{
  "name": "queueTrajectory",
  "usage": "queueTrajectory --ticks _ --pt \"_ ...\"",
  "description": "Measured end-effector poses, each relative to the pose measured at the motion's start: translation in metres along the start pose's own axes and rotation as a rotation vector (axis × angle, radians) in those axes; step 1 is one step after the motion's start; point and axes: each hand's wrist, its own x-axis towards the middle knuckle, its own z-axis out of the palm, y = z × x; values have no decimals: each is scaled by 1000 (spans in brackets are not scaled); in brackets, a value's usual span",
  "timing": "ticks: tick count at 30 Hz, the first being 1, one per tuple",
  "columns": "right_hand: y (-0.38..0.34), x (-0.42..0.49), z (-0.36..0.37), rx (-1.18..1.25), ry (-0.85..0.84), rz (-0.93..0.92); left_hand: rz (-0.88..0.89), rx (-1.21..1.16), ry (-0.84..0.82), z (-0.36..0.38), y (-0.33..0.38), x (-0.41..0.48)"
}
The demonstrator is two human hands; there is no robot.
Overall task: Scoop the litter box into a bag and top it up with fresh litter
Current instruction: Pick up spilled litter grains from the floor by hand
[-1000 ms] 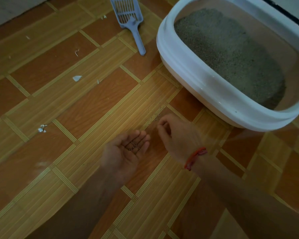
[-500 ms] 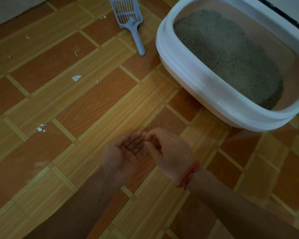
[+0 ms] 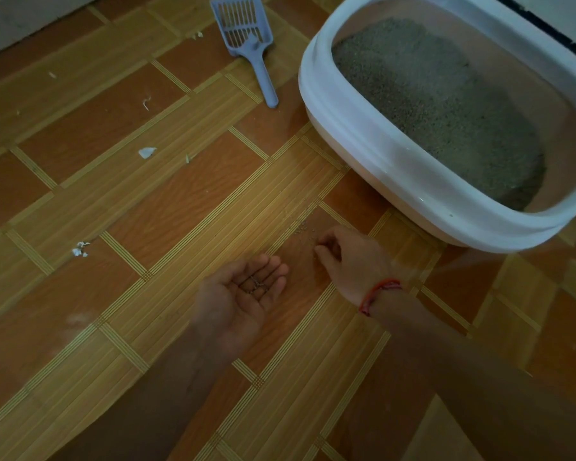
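Patterned wood-look floor (image 3: 147, 211) — white scraps (image 3: 146, 152), spilled grains (image 3: 301, 228) near litter box (image 3: 363, 134). Left hand (image 3: 240, 294) flat, cradling granules (image 3: 255, 284); right hand (image 3: 353, 257) curled, contents indeterminable.

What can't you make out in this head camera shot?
Head view only.
right hand: curled fingers hide their tips, so any pinch cannot be told.
scoop: tip cut off by the top edge.
litter box: right end cut off by the frame edge.
grains in left hand: too small to count.
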Motion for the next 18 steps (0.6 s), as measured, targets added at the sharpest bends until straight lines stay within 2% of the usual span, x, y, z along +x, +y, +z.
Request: queueTrajectory --ticks 14,18 --pt "-9 8 4 -133 -11 -38 4 18 10 -1 0 3" --pt "-9 6 3 -108 -10 -62 25 32 20 -1 -2 6"
